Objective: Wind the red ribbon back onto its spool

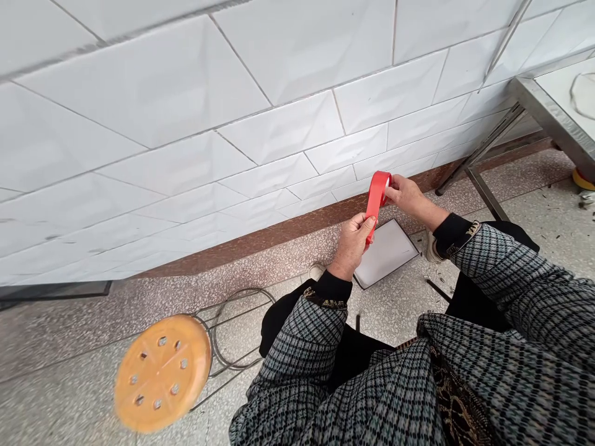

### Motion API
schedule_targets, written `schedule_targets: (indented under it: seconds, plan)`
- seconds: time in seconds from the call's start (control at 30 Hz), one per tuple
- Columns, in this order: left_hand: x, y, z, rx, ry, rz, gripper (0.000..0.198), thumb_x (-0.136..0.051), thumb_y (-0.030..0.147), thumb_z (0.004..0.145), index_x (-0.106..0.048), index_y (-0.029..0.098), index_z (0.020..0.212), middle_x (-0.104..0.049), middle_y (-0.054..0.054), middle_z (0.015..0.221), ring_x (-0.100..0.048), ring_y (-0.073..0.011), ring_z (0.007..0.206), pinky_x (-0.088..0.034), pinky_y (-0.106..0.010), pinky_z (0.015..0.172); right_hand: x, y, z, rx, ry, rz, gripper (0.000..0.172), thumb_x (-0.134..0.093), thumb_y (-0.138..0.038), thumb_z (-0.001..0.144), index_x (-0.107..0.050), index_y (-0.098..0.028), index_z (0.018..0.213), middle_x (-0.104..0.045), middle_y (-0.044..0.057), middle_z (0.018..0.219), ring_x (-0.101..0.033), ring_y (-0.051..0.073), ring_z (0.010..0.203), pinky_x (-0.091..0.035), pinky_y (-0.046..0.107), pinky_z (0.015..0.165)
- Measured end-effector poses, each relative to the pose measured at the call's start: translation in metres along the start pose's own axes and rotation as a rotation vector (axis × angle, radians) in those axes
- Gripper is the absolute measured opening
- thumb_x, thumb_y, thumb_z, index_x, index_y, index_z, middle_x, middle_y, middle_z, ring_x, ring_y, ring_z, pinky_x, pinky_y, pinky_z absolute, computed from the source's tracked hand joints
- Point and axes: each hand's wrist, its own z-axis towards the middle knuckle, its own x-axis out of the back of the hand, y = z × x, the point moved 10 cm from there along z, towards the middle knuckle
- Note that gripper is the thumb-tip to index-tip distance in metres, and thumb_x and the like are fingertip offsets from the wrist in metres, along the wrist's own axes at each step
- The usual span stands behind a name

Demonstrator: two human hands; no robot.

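Both of my hands are raised in front of the tiled wall with a roll of red tape (377, 193) between them. My left hand (352, 241) pinches the lower part of the red tape between thumb and fingers. At the roll's upper right side, my right hand (409, 197) grips it, the fingertips partly hidden by the roll. Beneath the hands, a shallow white rectangular tray or lid (388, 255) with a dark edge lies on the floor.
An orange round-seated stool (162, 373) with metal legs lies tipped over at lower left. A metal-framed table (548, 111) stands at right. The white tiled wall (302, 139) rises close ahead. Small dark scraps and a black strip (437, 289) lie on the speckled floor.
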Motion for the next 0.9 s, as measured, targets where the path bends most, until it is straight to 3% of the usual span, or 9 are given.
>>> schedule_targets:
  seconds: [0.13, 0.27, 0.47, 0.57, 0.7, 0.9]
  plan:
    - [0.000, 0.001, 0.001, -0.053, -0.017, -0.030, 0.037, -0.072, 0.055, 0.088, -0.064, 0.019, 0.086, -0.042, 0.009, 0.053, -0.035, -0.0055, 0.043, -0.028, -0.020, 0.044, -0.021, 0.012, -0.009, -0.197, -0.147, 0.357, 0.014, -0.065, -0.025, 0.098, -0.069, -0.017, 0.087, -0.074, 0.005, 0.082, -0.067, 0.014, 0.070, -0.056, 0.027, 0.073]
    - [0.001, -0.004, 0.003, -0.006, 0.000, 0.062, 0.037, -0.071, 0.056, 0.088, -0.066, 0.019, 0.086, -0.042, 0.008, 0.052, -0.033, -0.0069, 0.041, -0.023, -0.021, 0.041, -0.045, 0.021, -0.022, -0.383, -0.310, 0.577, 0.022, -0.064, -0.027, 0.103, -0.071, -0.017, 0.084, -0.076, 0.008, 0.078, -0.068, 0.015, 0.067, -0.057, 0.025, 0.069]
    - [0.011, 0.009, 0.005, -0.097, 0.119, 0.234, 0.028, -0.076, 0.042, 0.087, -0.063, 0.018, 0.077, -0.049, 0.006, 0.057, -0.045, -0.0094, 0.053, -0.035, -0.022, 0.052, -0.065, 0.026, -0.035, -0.533, -0.459, 0.727, 0.025, -0.058, -0.030, 0.109, -0.069, -0.018, 0.090, -0.076, 0.005, 0.075, -0.067, 0.013, 0.066, -0.058, 0.022, 0.067]
    - [0.017, 0.017, 0.004, -0.157, 0.195, 0.233, 0.018, -0.078, 0.028, 0.084, -0.066, 0.019, 0.093, -0.056, 0.006, 0.060, -0.052, -0.0109, 0.057, -0.042, -0.023, 0.058, -0.067, 0.026, -0.039, -0.561, -0.504, 0.716, 0.024, -0.064, -0.034, 0.107, -0.069, -0.018, 0.090, -0.075, 0.004, 0.074, -0.066, 0.013, 0.063, -0.057, 0.023, 0.064]
    - [0.009, 0.028, 0.004, -0.234, 0.108, 0.189, 0.040, -0.075, 0.018, 0.085, -0.066, 0.021, 0.124, -0.069, 0.003, 0.071, -0.062, -0.0133, 0.063, -0.048, -0.026, 0.065, -0.066, 0.027, -0.042, -0.576, -0.509, 0.730, 0.028, -0.061, -0.031, 0.107, -0.071, -0.018, 0.085, -0.073, 0.004, 0.069, -0.062, 0.013, 0.059, -0.054, 0.024, 0.062]
    - [0.006, 0.033, 0.006, -0.269, 0.015, 0.220, 0.048, -0.077, 0.022, 0.085, -0.069, 0.019, 0.132, -0.071, 0.002, 0.071, -0.064, -0.0145, 0.067, -0.051, -0.027, 0.069, -0.072, 0.028, -0.045, -0.565, -0.559, 0.747, 0.026, -0.063, -0.032, 0.106, -0.071, -0.018, 0.087, -0.073, 0.003, 0.070, -0.061, 0.012, 0.058, -0.053, 0.020, 0.059]
